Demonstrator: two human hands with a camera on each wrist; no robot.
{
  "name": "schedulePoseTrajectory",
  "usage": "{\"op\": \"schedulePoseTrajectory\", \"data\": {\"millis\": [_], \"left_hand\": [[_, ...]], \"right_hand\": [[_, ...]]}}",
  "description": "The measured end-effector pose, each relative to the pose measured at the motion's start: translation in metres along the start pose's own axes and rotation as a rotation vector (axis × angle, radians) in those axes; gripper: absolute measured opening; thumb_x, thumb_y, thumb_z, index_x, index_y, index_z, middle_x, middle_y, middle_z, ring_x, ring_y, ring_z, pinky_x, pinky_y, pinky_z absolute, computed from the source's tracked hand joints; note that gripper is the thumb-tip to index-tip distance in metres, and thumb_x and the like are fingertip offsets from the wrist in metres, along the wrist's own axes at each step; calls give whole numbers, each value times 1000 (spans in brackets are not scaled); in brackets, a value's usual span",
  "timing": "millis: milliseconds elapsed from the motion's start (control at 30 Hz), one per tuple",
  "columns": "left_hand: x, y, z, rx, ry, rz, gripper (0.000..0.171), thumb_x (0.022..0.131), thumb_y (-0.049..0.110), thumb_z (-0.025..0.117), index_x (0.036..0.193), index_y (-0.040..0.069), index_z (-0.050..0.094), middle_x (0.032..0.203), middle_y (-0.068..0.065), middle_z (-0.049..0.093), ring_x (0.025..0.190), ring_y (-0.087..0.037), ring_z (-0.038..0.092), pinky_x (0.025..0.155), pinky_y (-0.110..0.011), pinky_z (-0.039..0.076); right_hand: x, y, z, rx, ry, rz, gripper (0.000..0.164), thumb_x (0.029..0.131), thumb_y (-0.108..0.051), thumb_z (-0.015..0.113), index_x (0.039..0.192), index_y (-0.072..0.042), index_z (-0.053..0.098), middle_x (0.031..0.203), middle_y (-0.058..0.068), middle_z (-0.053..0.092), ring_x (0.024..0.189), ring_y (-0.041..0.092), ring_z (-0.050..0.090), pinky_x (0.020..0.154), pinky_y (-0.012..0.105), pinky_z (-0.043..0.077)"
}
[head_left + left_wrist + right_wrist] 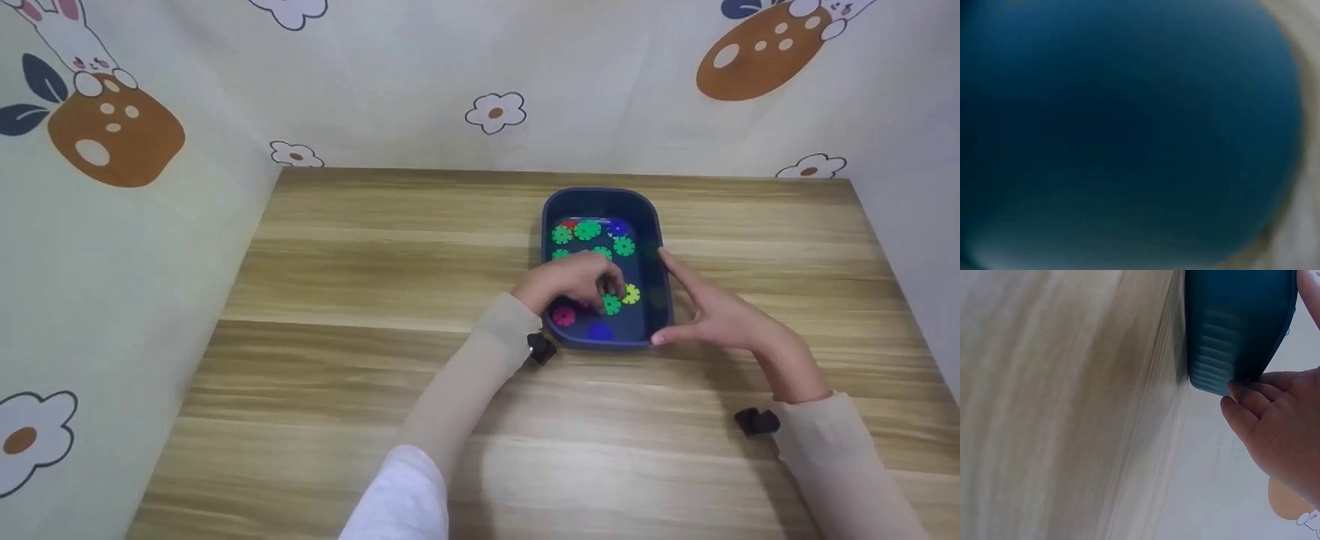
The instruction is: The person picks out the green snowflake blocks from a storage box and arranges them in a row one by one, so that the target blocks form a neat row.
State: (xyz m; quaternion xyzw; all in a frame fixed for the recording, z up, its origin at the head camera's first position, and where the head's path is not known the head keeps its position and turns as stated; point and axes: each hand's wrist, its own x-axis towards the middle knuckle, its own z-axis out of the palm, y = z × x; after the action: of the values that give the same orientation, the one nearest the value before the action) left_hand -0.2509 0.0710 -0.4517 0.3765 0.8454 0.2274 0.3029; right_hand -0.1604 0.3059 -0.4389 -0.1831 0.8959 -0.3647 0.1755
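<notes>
A dark blue plastic box (656, 225) with rounded corners stands on the wooden table. Toothed plastic discs, green, yellow, red and blue, lie across its bottom. My left hand (576, 276) reaches in over the left rim, its curled thumb and forefinger pinching a green toothed disc (611, 304). Right beside those fingertips is a yellow toothed disc (631, 293). With thumb and fingers spread, my right hand (724, 315) rests against the box's right side and near right corner. In the right wrist view, its fingers (1249, 402) touch the outer wall. The left wrist view is filled by blurred blue.
A red disc (563, 316) and a blue disc (601, 331) lie at the box's near end; several green ones (587, 229) lie at the far end. Patterned cloth walls (390, 90) enclose the wooden table (360, 262) at the back and sides.
</notes>
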Motion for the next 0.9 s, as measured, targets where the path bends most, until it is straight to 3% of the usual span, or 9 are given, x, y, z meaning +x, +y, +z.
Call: {"op": "schedulePoseTrajectory", "data": {"millis": [267,567,900], "left_hand": [[5,0,6,58,-12,66,31,84,3,77,113,12,71,105,-3,69,92,-11,59,81,-19,50],[1,4,5,129,-15,78,27,86,14,78,111,11,69,106,-2,69,92,-11,59,83,-20,51],[0,1,7,82,-15,94,20,89,3,70,107,12,72,104,-1,72,90,-9,63,79,-17,54]], "right_hand": [[-2,1,0,-28,0,-3,120,76,-36,86,161,-16,3,167,22,9,150,48,19,116,67,26],[-1,1,-1,-28,-1,21,121,76,-36,86,161,-17,3,167,22,9,151,48,15,118,68,20],[1,3,1,-28,-2,11,123,75,-37,87,161,-15,2,167,21,6,152,48,12,119,67,19]]}}
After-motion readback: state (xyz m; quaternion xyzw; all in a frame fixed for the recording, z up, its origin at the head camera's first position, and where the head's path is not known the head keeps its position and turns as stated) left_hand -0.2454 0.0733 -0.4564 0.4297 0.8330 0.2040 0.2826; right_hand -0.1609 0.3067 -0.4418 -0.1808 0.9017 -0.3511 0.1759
